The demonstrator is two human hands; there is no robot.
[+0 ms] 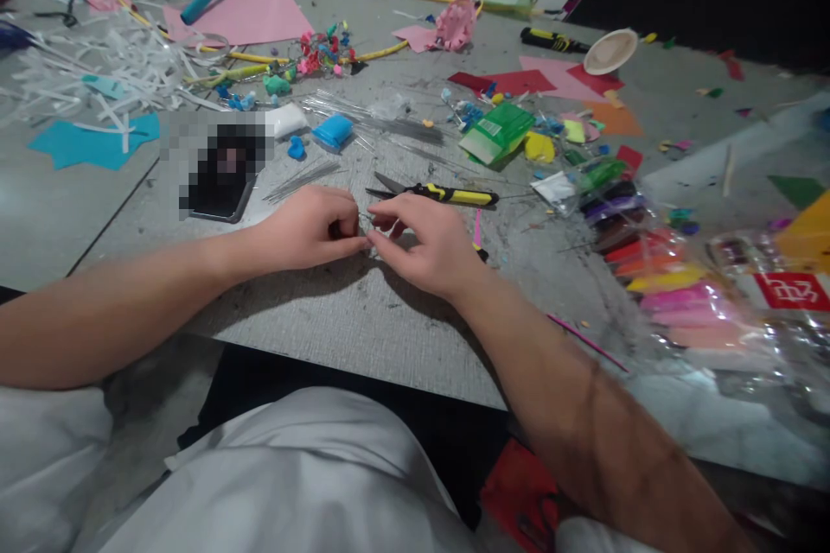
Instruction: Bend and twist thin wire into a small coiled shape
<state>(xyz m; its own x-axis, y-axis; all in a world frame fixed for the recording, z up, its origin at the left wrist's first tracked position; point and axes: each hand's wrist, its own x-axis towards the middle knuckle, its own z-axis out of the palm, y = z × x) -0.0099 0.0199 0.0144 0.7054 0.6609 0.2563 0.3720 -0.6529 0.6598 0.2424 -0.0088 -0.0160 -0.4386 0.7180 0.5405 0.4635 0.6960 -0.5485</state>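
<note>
Over the near middle of the grey table, my left hand (317, 227) has its fingers curled in, with thumb and forefinger pinched together. Facing it, my right hand (424, 238) is also in a pinch, its fingertips almost meeting the left ones. Whatever lies between the fingertips is too small to make out. Just beyond my right hand are scissors (454, 193) with yellow and black handles, blades partly spread. Thin wires (304, 180) lie past my left hand. A blue packet (332, 131) and a small blue lump (296, 148) sit farther back.
A dark phone (224, 181) lies to the left, partly pixelated. White paper strips (123, 69) heap at the far left. Plastic bags of coloured clay-like packets (700, 294) cover the right side. A green packet (498, 134) and a tilted round lid (610, 51) are farther back.
</note>
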